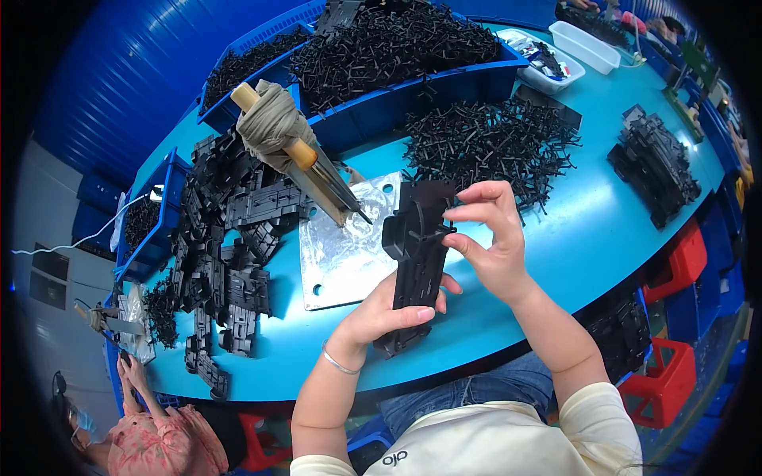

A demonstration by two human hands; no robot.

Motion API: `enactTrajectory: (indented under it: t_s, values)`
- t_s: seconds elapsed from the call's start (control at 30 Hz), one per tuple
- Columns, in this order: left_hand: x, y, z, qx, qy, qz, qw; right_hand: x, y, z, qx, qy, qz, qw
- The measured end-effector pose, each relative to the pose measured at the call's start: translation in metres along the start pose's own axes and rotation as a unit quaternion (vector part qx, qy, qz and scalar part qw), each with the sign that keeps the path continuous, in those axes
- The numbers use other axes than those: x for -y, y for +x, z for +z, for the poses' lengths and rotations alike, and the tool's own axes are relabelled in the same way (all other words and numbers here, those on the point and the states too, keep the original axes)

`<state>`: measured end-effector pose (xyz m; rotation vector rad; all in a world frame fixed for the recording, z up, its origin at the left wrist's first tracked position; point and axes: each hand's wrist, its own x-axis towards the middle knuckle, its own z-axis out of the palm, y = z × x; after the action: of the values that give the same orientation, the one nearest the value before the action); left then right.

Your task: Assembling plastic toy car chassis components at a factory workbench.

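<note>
1. my left hand [381, 313] has the near end of the black part [417, 278], with my thumb across its top and other fingers peeking out on the right side.
2. the part is up in front of me, over the near right side of the shiny plate [341, 270]. its far end points away from me.
3. my right hand [496, 234] pinches a small black pin [447, 230] at the part's right edge, thumb and pointing finger close together. i can't tell if the pin sits in a hole or only leans there.
4. the pin could slip and drop, because it is tiny and only my fingertips have it. near the dark heap [492, 151] on the far right, i might lose it.
5. the pin could go in crooked or bend, if i push it at a slant.
6. the part could twist, if i press on its far end while my left thumb is too loose.
7. the spike [341, 190] is just left of the part in my view. swinging the part left could bump it, or poke me.
8. my bangle [340, 361] could catch on something if i reach across the pile [238, 206] on the left.
</note>
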<state>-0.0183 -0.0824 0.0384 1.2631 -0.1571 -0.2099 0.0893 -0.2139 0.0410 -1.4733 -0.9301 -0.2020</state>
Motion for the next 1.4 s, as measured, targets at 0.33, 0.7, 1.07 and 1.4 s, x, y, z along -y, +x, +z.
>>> enactTrajectory:
  t_s: [0.33, 0.7, 1.07, 1.4]
  values:
    - [0.003, -0.003, -0.002, -0.045, 0.049, -0.013, 0.998, 0.002, -0.002, 0.002, 0.028, -0.041, -0.057, 0.997]
    - [0.014, -0.001, 0.002, -0.147, 0.279, -0.027, 0.949, -0.009, -0.009, 0.002, 0.069, 0.105, 0.137, 0.983]
    - [0.004, -0.001, 0.055, -0.003, 0.584, 0.098, 0.806, 0.008, -0.028, -0.073, -0.047, 0.15, 0.156, 0.975]
    - [0.001, -0.117, -0.115, -0.414, 0.742, 0.11, 0.515, -0.076, 0.073, -0.334, -0.043, -0.67, 0.295, 0.68]
